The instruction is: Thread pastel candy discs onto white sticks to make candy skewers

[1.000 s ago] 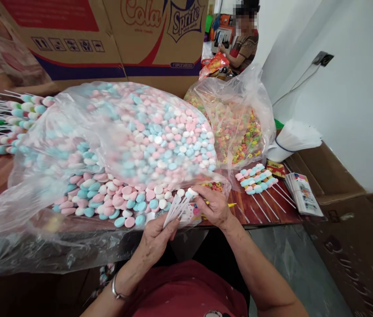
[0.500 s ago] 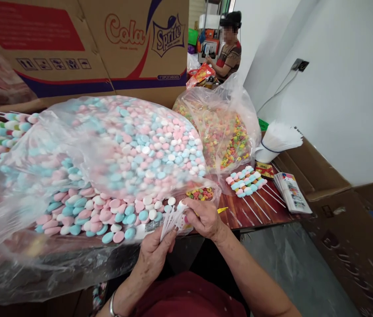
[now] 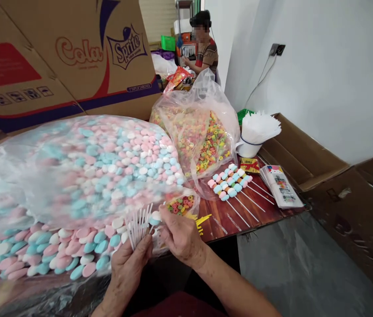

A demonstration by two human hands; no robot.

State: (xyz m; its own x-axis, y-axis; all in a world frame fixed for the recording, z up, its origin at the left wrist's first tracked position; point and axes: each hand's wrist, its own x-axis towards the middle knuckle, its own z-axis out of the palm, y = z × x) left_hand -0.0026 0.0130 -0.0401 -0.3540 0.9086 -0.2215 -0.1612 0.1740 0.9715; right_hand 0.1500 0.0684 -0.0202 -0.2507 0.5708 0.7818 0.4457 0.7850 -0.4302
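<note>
My left hand [image 3: 128, 259] is closed around a fanned bundle of thin white sticks [image 3: 138, 224], their tips pointing up. Close beside it, my right hand [image 3: 181, 235] has thumb and fingers pinched on white and pale blue marshmallow candy [image 3: 155, 217] at the tip of one stick. Whether the stick passes through both colours I cannot tell. Loose pink, white and blue candies [image 3: 64, 251] spill from the mouth of a large clear bag [image 3: 113, 154] left of my hands. Colourful ring candies [image 3: 181, 205] lie just behind my right hand, under clear plastic.
Several finished candy skewers [image 3: 230, 180] lie on the table at right, near yellow ties [image 3: 202, 222] and a stack of printed packets [image 3: 280, 187]. Behind are a bag of ring candies [image 3: 202, 136], a white mug [image 3: 250, 147], and a big carton [image 3: 116, 94]. Another person [image 3: 206, 48] sits beyond.
The view has turned to the right, so the table things appear further left. The sticks in my left hand look more spread. My right hand stays pinched at the stick tips.
</note>
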